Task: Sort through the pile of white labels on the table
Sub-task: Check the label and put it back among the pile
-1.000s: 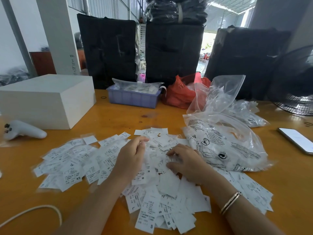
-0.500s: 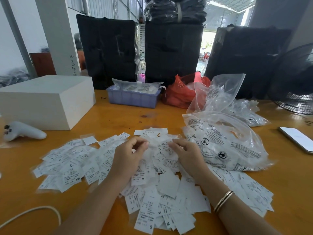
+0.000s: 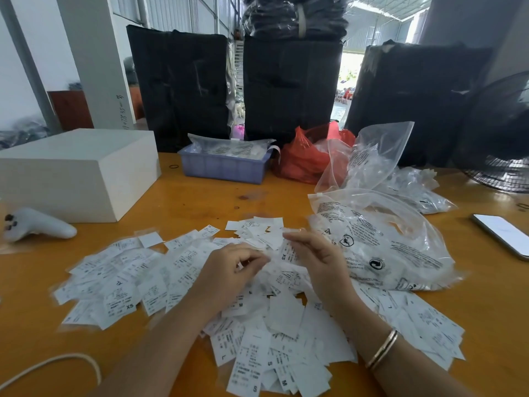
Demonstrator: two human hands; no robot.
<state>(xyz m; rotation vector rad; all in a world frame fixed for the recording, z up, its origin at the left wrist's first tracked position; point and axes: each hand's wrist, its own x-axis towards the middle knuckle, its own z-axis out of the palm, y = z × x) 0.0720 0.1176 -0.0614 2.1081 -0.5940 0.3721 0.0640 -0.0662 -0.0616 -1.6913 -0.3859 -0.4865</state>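
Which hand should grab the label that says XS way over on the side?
Left, most likely. The XS label lies at the pile's left end, on the left hand's side. The right hand sits further right by the clear plastic bag and would have to cross over.

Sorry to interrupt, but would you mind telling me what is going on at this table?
A person is sorting a pile of white labels spread over a wooden table. The left hand and the right hand both work at the middle of the pile, fingers curled around labels. A clear plastic bag lies beside them.
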